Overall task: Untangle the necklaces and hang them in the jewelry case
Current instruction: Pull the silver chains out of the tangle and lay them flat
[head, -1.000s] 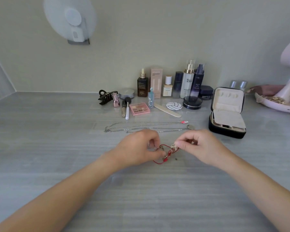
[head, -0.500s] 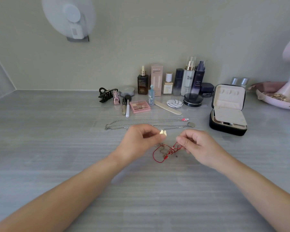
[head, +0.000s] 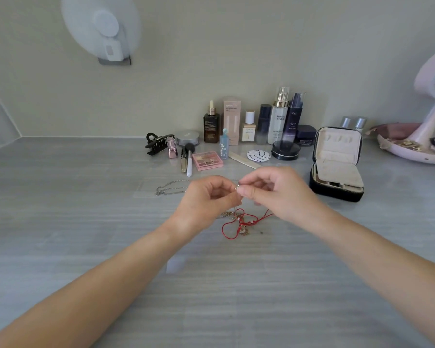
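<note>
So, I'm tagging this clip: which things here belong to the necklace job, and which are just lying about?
Job: left hand and right hand, both pinching the small charm; red cord necklace; silver chains; open jewelry case.
Lying about: hair claw clip; eyeshadow palette; makeup brush; cosmetic bottles; vanity mirror.

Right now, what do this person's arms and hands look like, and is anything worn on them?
The left forearm and right forearm are bare, and no sleeve is in view anywhere along them. The left hand and right hand wear no gloves. No watch, bracelet or ring shows on the sides that face the camera.
</note>
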### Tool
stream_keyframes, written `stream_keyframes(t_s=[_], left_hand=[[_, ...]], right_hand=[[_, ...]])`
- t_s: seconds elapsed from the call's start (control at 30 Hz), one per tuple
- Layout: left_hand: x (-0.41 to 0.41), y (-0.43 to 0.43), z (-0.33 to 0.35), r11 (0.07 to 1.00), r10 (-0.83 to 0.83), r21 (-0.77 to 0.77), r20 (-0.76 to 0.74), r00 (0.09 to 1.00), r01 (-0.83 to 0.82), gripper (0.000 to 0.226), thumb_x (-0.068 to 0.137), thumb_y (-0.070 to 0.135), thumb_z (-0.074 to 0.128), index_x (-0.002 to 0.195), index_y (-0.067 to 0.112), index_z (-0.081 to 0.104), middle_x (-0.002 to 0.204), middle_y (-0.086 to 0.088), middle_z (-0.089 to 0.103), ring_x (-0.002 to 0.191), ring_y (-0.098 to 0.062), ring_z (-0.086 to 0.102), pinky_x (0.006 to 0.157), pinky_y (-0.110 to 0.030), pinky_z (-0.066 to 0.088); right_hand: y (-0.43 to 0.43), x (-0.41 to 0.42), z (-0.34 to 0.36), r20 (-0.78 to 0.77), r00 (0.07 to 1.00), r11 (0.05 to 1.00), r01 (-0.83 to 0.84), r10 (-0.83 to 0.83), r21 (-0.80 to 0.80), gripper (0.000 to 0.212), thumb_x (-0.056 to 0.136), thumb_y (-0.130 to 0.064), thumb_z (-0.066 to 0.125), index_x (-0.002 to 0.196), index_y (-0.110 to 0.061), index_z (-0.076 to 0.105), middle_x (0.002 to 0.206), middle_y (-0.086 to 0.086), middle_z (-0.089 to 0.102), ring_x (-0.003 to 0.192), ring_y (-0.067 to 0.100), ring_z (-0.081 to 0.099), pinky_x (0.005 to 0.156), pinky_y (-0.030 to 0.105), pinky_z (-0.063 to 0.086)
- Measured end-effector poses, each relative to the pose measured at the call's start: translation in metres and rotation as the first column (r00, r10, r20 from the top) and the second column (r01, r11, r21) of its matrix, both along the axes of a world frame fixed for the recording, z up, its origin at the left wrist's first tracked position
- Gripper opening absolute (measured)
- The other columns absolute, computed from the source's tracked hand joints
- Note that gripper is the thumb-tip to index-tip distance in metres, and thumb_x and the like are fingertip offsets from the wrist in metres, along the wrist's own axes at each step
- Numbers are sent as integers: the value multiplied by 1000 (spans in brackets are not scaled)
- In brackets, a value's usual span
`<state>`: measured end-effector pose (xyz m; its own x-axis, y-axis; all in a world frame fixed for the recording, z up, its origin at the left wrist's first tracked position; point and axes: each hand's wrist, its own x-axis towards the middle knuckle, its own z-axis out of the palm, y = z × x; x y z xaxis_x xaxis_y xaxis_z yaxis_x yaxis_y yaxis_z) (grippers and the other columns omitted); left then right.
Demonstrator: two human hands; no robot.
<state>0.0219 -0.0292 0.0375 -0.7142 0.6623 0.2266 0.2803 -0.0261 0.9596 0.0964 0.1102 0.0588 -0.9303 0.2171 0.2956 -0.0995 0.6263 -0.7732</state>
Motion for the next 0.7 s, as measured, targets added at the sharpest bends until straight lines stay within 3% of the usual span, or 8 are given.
stream_keyframes(t_s=[0.07,0.13,0.27,0.37,0.43,0.7], left_hand=[[-1,0,-1,1000,10,-3,-5,1000,-10,9,82,7,64,75,12,62,60,5,65,55,1,59,57,-13,45],[-4,-2,-1,1000,17,2,40,999,-17,10,83,12,62,74,15,60,58,7,66,61,-6,59,63,-23,45],[-12,-3,-1,993,-45,120,213,976,19,13,84,17,59,71,18,57,59,8,62,63,-6,59,67,-23,44],[-19,-6,1,978,-91,208,290,953,31,14,77,26,59,67,16,54,56,8,54,58,-8,54,68,-25,42],[-24,-8,1,974,-81,227,312,947,8,17,83,23,56,67,16,55,53,8,51,56,-9,49,68,-26,40],[-38,-12,2,966,-36,251,390,920,-69,31,90,28,51,60,21,44,50,11,41,54,-8,42,63,-24,36]], right_hand=[[-3,-4,7,-21,1000,999,-15,16,36,10,77,-21,71,70,-26,67,65,-6,65,54,2,55,61,24,49],[-4,-7,16,-46,999,999,-13,15,34,7,78,-17,70,71,-19,68,67,4,67,55,6,55,59,27,49],[3,-11,34,-112,992,995,50,-59,-83,8,82,-17,65,74,-16,65,66,-2,66,47,-2,56,43,11,39],[8,-12,38,-104,990,986,83,-99,-143,14,84,-16,62,71,-20,62,64,-7,67,49,0,58,47,18,43],[11,-12,38,-93,989,974,98,-119,-205,15,86,-16,61,71,-20,61,63,-7,69,51,3,60,50,24,43],[14,-17,43,-75,976,872,145,-202,-468,17,91,-17,52,74,-19,57,73,3,72,62,11,65,54,23,48]])
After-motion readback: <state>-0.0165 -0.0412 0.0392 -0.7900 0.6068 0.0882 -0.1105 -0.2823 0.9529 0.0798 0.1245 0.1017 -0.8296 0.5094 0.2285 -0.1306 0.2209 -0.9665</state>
